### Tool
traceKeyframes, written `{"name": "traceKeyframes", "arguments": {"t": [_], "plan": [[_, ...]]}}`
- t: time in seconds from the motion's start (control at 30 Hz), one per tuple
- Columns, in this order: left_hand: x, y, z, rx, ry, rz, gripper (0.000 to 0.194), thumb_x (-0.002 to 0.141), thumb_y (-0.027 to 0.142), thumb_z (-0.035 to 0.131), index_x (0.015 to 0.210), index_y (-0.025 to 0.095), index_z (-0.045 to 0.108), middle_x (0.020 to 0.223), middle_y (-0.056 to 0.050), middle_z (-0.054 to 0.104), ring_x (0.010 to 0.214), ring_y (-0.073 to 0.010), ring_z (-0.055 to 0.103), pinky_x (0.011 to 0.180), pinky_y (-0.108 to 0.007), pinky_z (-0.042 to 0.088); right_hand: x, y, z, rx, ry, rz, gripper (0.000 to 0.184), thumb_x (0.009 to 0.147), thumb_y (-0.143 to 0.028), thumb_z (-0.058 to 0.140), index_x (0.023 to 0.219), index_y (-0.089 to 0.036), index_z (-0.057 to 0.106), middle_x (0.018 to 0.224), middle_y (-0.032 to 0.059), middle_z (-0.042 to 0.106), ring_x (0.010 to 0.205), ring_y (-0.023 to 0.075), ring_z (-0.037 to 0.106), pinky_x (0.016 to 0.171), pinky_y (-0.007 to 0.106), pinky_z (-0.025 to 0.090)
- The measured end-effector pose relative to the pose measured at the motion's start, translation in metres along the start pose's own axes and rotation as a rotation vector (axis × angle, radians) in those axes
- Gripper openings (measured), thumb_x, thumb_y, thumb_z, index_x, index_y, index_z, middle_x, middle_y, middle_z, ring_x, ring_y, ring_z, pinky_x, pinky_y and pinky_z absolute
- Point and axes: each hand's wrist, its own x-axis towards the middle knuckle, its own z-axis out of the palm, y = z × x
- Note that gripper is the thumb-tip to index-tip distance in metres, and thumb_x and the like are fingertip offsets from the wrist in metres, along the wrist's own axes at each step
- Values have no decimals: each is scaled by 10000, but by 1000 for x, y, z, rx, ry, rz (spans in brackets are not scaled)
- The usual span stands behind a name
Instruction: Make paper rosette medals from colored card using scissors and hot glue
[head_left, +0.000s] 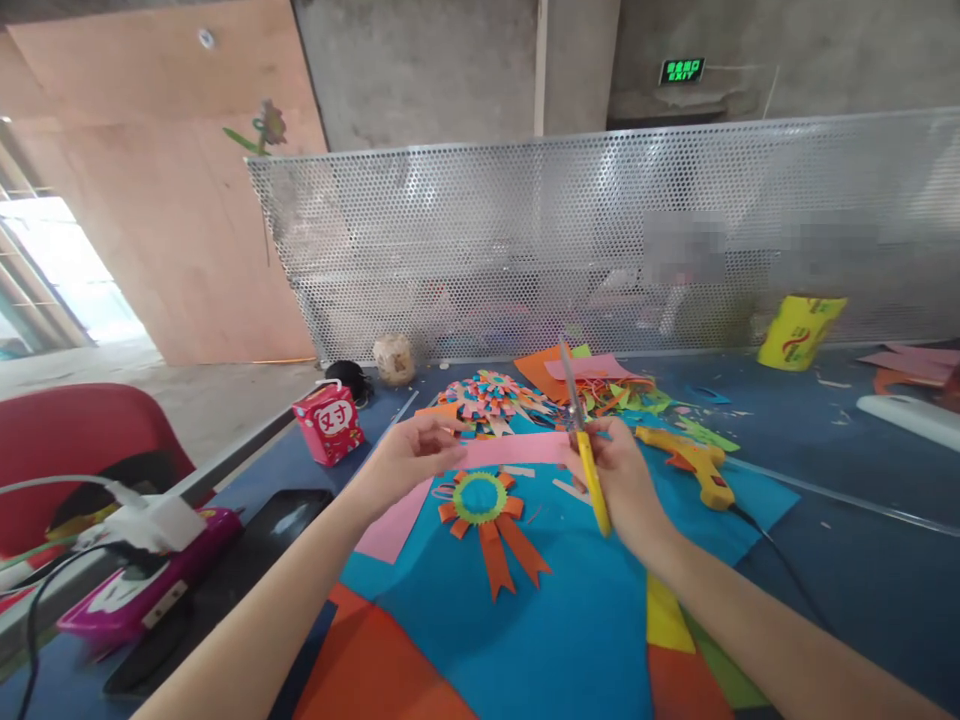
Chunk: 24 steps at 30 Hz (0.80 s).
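1 pink strip (514,450) runs crosswise between 2 hands, above blue sheet (562,620). Left hand (412,455) pinches its left end; right hand (626,485) grips its right end plus yellow-handled scissors (592,485), tips pointing away, roughly square to strip.

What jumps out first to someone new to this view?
The yellow-handled scissors, held upright in the right hand while both hands stretch a pink strip over bright blue sheets. Just below the strip sits an orange ribbon rosette with a green-edged blue centre. Then the yellow glue gun right of the right hand, and the red box at far left of the sheets.
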Motion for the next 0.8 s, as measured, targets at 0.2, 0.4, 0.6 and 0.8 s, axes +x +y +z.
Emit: {"name": "traceKeyframes", "arguments": {"t": [0.2,0.4,0.6,0.8], "plan": [[-11,1,13,161,-382,-46,253,695,247,578,933,162,591,678,-13,606,573,-108,546,522,-228,445,3,-7,-4,-44,52,-36,464,544,-379,709,809,-216,366,700,-42,553,395,62,447,353,203,365],[-16,-1,24,183,-449,-63,257,713,328,578,898,152,605,721,-33,629,601,-110,546,528,-214,433,-7,-8,5,-210,-70,-91,424,574,-375,676,813,-227,359,693,-29,571,604,131,577,514,240,467],[-23,1,38,116,-614,-126,251,744,388,537,731,147,604,680,-31,630,601,-116,572,534,-202,433,-13,-13,10,-277,-67,-111,428,556,-359,693,779,-231,351,691,-24,566,610,140,580,543,261,480],[-24,-2,46,154,-624,-125,245,750,370,525,707,152,629,682,-33,637,605,-120,573,523,-194,432,-10,-13,8,-258,-81,-141,425,575,-410,678,778,-230,351,698,-22,558,594,133,571,531,261,478]]}}
